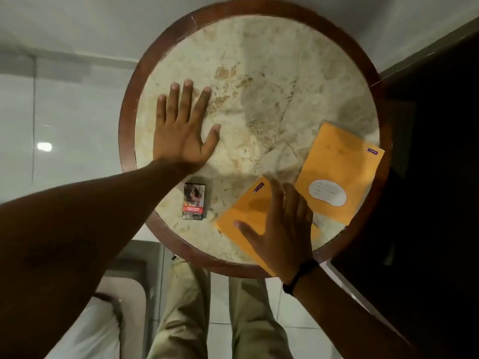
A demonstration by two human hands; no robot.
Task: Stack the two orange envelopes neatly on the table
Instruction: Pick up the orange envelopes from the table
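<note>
Two orange envelopes lie apart on the round marble table. The far envelope rests near the right rim, with a white oval label and a small sticker at its corner. The near envelope lies tilted at the front edge and hangs partly over the rim. My right hand lies flat on the near envelope, fingers spread, a dark band on the wrist. My left hand rests flat on bare marble at the table's left side, fingers apart, holding nothing.
A small dark cigarette pack lies on the marble between my hands, near the front rim. The table has a raised wooden rim. A dark piece of furniture stands against the right side. My legs are below the table.
</note>
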